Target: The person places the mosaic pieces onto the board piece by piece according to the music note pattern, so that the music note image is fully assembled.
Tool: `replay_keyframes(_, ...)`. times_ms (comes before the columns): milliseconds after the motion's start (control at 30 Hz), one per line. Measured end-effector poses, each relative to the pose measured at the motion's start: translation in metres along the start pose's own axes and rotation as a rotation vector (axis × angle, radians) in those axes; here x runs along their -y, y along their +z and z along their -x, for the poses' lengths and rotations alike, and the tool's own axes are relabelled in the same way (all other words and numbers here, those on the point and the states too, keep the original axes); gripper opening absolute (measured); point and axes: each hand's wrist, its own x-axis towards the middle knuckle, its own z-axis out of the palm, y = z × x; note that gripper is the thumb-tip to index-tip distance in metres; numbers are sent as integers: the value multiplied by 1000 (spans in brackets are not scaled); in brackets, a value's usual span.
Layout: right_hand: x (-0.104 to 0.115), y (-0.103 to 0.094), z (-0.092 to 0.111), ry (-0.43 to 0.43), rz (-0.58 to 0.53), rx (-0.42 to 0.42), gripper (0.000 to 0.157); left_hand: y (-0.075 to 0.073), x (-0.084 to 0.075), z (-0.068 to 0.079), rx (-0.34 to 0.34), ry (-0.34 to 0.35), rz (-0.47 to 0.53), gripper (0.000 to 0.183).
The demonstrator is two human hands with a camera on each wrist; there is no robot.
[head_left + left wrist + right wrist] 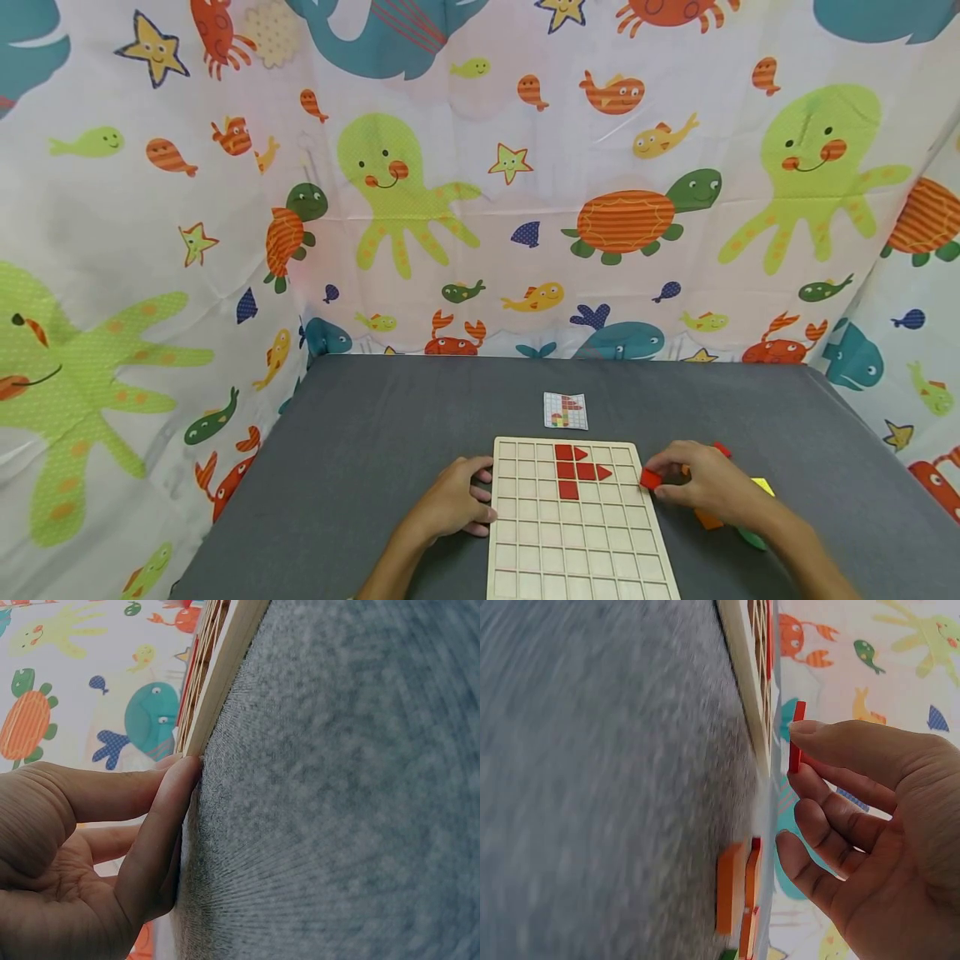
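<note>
My right hand [708, 479] pinches a small red square tile [651, 479] between thumb and forefinger, just off the right edge of a wooden grid board [547, 533]. The right wrist view shows this tile [796, 742] edge-on, apart from the table, with the other fingers loosely bent. Several red tiles [567, 470], squares and triangles, lie in cells near the board's far side. My left hand [452, 497] rests at the board's left edge. In the left wrist view, fingertips of that hand [112, 840] touch the board's side [217, 690].
A small printed pattern card [566, 411] lies beyond the board. Loose pieces lie partly hidden around my right hand and forearm: orange [708, 520], yellow [763, 485], green [752, 539] and red [722, 448]. A sea-animal curtain [480, 208] hangs behind the grey table [375, 433].
</note>
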Motion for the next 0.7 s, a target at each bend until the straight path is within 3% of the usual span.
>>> replay_keyframes(700, 34, 26, -30, -62, -65, 96, 32, -1, -1, 0, 5, 7, 1, 78)
